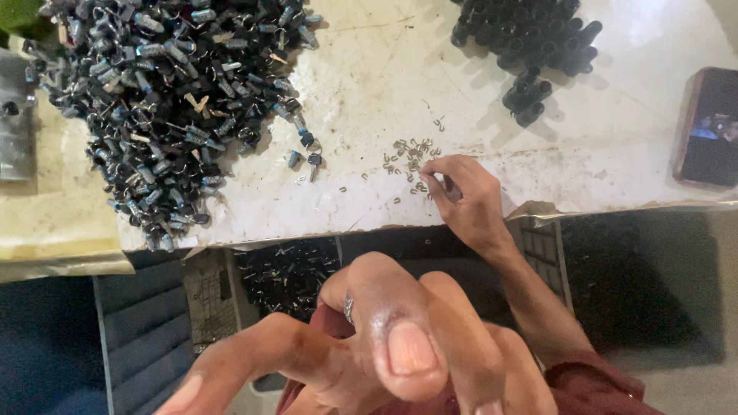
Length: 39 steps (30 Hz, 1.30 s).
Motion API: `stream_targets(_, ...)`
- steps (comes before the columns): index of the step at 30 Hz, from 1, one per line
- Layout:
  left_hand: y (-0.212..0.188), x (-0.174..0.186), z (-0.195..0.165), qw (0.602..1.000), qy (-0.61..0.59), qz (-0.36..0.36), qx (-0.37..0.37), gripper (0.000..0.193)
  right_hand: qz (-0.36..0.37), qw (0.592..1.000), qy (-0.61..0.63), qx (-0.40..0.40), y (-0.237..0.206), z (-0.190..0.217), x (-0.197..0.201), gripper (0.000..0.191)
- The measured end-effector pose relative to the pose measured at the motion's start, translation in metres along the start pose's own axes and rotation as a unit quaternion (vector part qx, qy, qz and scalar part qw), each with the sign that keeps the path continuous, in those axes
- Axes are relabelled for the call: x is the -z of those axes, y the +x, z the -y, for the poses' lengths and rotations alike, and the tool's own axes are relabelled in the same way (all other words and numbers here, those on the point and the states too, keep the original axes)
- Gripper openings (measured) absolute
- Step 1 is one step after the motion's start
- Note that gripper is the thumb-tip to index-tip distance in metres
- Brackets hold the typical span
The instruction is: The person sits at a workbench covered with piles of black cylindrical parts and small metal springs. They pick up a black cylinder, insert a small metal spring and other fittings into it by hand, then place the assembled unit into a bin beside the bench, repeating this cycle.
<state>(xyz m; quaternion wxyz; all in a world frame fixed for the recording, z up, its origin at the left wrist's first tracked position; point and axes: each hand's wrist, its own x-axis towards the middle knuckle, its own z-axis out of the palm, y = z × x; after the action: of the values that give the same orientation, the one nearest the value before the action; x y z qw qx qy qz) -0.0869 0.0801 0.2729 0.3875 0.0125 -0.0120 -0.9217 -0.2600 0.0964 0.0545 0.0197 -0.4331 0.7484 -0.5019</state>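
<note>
Two hands: I see both.
Right hand (465,201): fingertips pinching among small metal clips (410,157) on the table (369,84).
Left hand (384,346): near, blurred; I cannot tell its grip.
Far left: pile of black parts (161,100).

Bright, flat light on the white worktop (538,154), strongest glare upper right. Short soft shadows fall beside the black cap pile (530,38) and the right hand (465,196). Lower frame dim. Left hand (369,346), close to the lens, is blurred and oversized. Mild wide-angle stretch at edges.

Small shiny metal clips (411,157) on scuffed, stained white tabletop (384,84)
</note>
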Motion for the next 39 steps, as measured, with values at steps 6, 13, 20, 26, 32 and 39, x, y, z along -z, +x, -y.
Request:
stream_targets(6,0.001,0.007,0.007,0.999,-0.030,0.042,-0.004,0.027,0.001,1.000,0.000,0.001,0.001,0.001,0.002,0.015)
stream_targets(13,0.005,0.013,0.011,0.997,-0.037,0.062,-0.013,0.026,0.001,1.000,0.001,0.004,0.000,0.001,0.001,0.014)
stream_targets(20,0.010,0.018,0.016,0.995,-0.047,0.086,-0.015,0.026,0.001,1.000,0.007,-0.004,0.003,0.005,0.002,0.014)
stream_targets(26,0.009,0.022,0.016,0.994,-0.050,0.092,-0.019,0.025,0.010,1.000,-0.002,-0.002,0.002,0.004,0.002,0.014)
stream_targets(32,0.011,0.022,0.016,0.994,-0.059,0.091,-0.021,0.025,0.005,1.000,-0.006,0.008,0.001,0.002,0.000,0.013)
stream_targets(39,0.010,0.021,0.020,0.993,-0.060,0.102,-0.025,0.025,0.009,1.000,0.007,-0.004,0.002,0.007,0.002,0.012)
